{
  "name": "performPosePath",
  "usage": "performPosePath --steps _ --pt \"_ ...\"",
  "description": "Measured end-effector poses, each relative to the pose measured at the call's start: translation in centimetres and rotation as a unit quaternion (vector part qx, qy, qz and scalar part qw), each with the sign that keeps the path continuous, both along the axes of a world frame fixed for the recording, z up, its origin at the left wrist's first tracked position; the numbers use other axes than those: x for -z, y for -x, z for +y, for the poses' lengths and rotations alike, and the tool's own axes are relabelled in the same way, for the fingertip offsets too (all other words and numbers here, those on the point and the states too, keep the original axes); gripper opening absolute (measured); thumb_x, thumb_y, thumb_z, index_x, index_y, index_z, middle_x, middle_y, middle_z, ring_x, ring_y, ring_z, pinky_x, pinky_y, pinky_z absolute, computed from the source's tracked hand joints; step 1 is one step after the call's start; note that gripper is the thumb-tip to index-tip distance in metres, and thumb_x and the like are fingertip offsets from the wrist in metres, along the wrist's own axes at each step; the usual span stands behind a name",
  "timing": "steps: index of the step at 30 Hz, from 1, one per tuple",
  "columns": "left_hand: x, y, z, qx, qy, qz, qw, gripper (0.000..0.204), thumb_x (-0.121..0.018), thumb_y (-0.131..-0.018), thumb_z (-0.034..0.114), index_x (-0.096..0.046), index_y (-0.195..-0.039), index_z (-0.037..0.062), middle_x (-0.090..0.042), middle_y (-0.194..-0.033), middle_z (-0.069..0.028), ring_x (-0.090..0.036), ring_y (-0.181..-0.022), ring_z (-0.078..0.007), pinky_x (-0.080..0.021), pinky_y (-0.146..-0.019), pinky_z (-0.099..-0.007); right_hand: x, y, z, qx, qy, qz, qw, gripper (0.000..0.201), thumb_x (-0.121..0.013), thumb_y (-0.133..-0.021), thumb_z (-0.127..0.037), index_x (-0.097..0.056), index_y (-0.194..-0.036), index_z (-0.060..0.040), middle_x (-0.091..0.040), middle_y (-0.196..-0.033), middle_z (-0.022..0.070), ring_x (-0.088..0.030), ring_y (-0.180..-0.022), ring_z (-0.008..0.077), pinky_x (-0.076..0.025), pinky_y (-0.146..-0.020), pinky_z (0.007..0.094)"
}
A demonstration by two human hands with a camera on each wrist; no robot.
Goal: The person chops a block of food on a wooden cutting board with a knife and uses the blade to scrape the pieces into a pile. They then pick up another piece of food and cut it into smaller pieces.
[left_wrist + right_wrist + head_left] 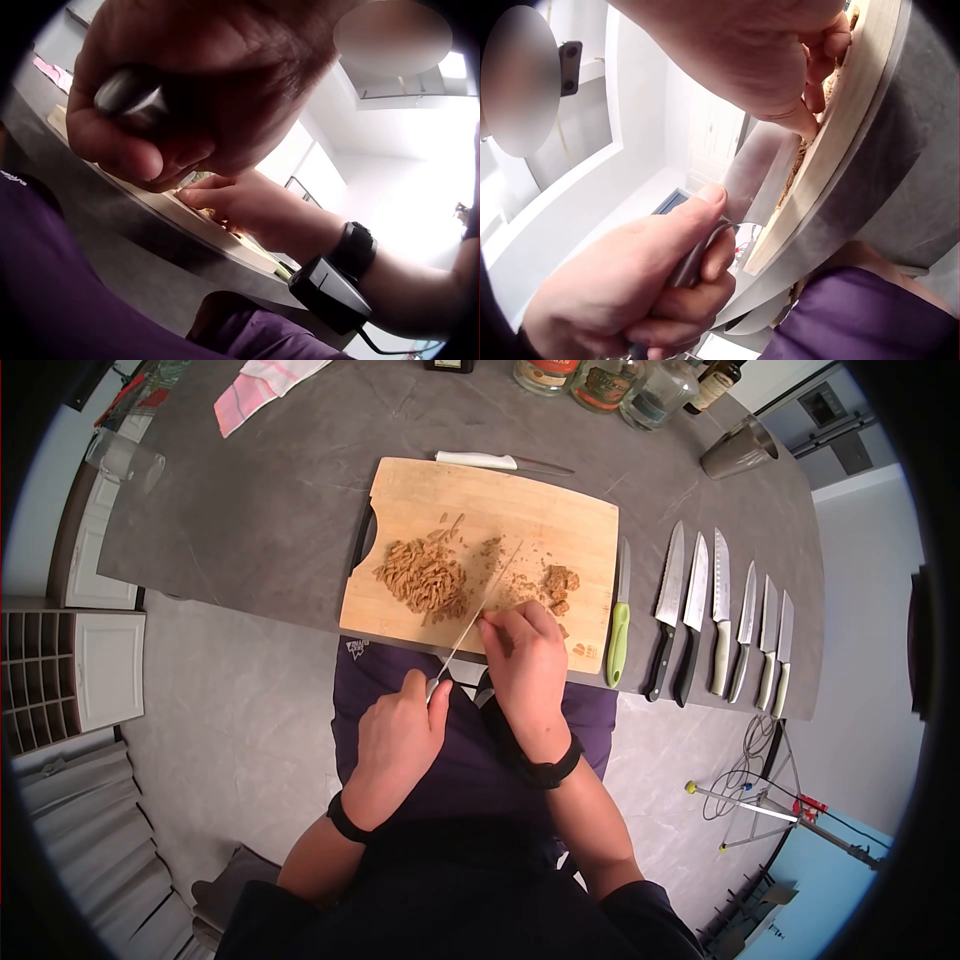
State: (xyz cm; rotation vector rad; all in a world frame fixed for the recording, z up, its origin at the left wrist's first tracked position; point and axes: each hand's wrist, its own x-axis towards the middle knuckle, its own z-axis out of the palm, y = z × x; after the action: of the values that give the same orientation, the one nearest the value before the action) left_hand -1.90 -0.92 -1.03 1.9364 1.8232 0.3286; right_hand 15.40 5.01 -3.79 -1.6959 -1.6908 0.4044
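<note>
The left hand [398, 735] grips the knife [465, 634]. The right hand [530, 665] bends its fingers beside the blade [761, 172]; I can't tell if they pinch anything. Brown bits [422, 575] lie at the board's [570, 520] nine o'clock, lumps [561, 585] at three. Tuck fingertips back, cut slowly.

A grey table [230, 520] carries a board [560, 525]; a white knife [480, 460] lies just beyond it, a green knife [619, 630] to its right; farther right lie six knives [721, 600] (two black-handled); bottles [603, 385], a cup [738, 450] and a cloth [262, 388] rest farther back.
</note>
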Motion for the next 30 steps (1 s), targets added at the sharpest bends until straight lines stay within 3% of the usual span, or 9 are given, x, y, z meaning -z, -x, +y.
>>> performPosePath --steps 13,16,30 --pt "-0.4 -0.8 -0.3 0.007 0.012 0.036 0.999 0.038 -0.064 -0.113 0.034 -0.058 -0.092 0.0034 -0.066 -0.061 -0.0198 -0.072 -0.058 -0.0421 -0.057 -0.05 -0.0498 0.0 0.0 0.1 -0.002 0.028 0.031 0.999 0.006 -0.083 -0.091 -0.007 -0.08 -0.094 -0.0023 -0.068 -0.091 0.011 -0.068 -0.088 0.0339 -0.055 -0.081 0.046" --pt "-0.3 -0.9 0.0 0.008 0.013 0.034 0.999 0.038 -0.065 -0.113 0.034 -0.058 -0.092 0.0036 -0.066 -0.061 -0.0189 -0.072 -0.058 -0.0421 -0.057 -0.05 -0.0492 -0.3 0.0 0.4 -0.006 0.016 0.01 1.0 0.007 -0.083 -0.092 -0.007 -0.079 -0.093 -0.0009 -0.069 -0.089 0.011 -0.069 -0.083 0.0345 -0.056 -0.077 0.0447" --pt "0.0 -2.5 2.9 -0.01 0.022 0.042 0.999 0.039 -0.062 -0.114 0.036 -0.062 -0.095 0.0019 -0.069 -0.065 -0.0211 -0.074 -0.062 -0.0439 -0.058 -0.055 -0.0526 -0.1 0.1 0.1 0.003 0.021 0.017 1.0 0.006 -0.083 -0.091 -0.007 -0.079 -0.092 -0.0031 -0.068 -0.09 0.0103 -0.068 -0.086 0.0332 -0.056 -0.08 0.0457"
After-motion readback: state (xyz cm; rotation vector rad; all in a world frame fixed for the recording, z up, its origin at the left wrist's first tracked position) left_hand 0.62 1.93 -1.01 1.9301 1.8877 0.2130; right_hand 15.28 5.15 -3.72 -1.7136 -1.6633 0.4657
